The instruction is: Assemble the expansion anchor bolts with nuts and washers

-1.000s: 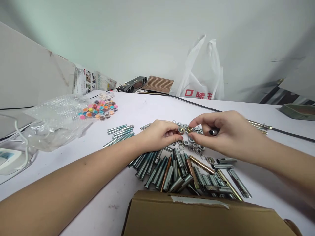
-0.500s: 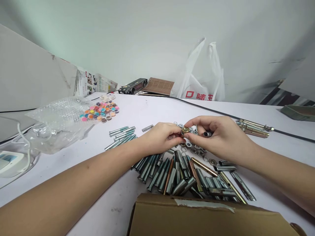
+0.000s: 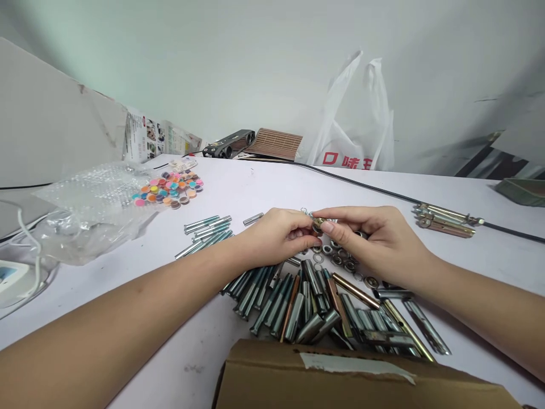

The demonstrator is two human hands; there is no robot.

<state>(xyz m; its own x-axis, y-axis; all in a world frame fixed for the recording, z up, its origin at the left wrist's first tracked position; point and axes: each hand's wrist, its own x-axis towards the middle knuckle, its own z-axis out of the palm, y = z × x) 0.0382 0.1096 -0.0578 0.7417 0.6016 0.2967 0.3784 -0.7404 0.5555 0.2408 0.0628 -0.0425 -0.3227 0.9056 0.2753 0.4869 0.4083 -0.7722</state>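
Note:
A small brass-coloured nut (image 3: 318,222) sits where my two hands meet. My right hand (image 3: 381,238) pinches it between thumb and index finger; its other fingers are curled, and the end of a metal tube (image 3: 361,234) shows by them. My left hand (image 3: 283,234) is closed against the nut from the left, its fingers curled round something mostly hidden. Loose nuts (image 3: 338,259) and thin ring washers (image 3: 318,258) lie just below the hands. Nearer me is a heap of bolts (image 3: 266,309) and metal sleeves (image 3: 313,326), some copper- or brass-coloured.
An open cardboard box (image 3: 264,375) stands at the front edge. Several bolts (image 3: 208,230) lie left, near coloured discs (image 3: 170,187) and bubble wrap (image 3: 97,193). Assembled expansion bolts (image 3: 445,218) lie right, beside a black cable (image 3: 366,186). A white plastic bag (image 3: 353,130) stands behind.
My right thumb and index finger have shifted over the nut, with the index finger now straighter. The tube by the right fingers shows less. The view has shifted slightly.

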